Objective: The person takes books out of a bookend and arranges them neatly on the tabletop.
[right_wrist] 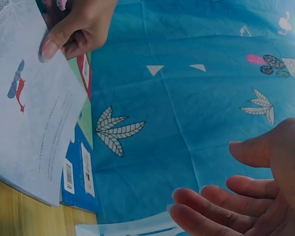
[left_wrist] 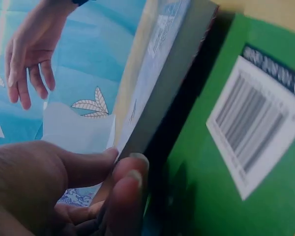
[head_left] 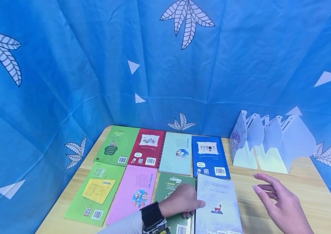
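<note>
My left hand [head_left: 183, 201] pinches the left edge of a pale book [head_left: 219, 195] with a small red deer on its cover. In the left wrist view the thumb lies on the cover and the fingertips [left_wrist: 130, 179] are at the book's thick edge, which is raised beside the dark green book [head_left: 168, 188]. The right wrist view shows the pale book tilted, overlapping the blue book [right_wrist: 78, 169]. Off to the right, my right hand [head_left: 283, 204] hovers with relaxed, spread fingers and holds nothing.
A white file rack [head_left: 297, 143] with several slots stands at the table's back right. Light green, red, pale teal and pink books [head_left: 136, 195] lie face down in two rows on the wooden table [head_left: 259, 221]. Blue patterned cloth [head_left: 165, 65] hangs behind.
</note>
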The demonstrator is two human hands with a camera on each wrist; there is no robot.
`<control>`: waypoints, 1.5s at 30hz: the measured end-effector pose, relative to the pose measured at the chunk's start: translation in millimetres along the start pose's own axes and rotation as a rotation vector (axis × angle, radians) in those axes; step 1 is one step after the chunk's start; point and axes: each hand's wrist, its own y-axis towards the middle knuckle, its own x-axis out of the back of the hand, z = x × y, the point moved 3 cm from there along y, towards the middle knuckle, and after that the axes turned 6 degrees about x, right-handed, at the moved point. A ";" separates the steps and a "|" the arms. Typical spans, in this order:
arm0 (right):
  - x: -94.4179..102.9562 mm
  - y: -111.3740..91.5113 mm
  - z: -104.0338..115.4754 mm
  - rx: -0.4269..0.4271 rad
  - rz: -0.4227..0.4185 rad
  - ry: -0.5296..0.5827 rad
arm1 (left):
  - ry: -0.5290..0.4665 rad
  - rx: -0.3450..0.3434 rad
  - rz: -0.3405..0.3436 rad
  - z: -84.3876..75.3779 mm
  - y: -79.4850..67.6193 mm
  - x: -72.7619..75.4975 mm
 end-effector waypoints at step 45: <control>-100.8 -25.5 14.0 0.303 0.567 -0.163 | 0.682 -0.435 -0.123 35.6 -26.4 44.5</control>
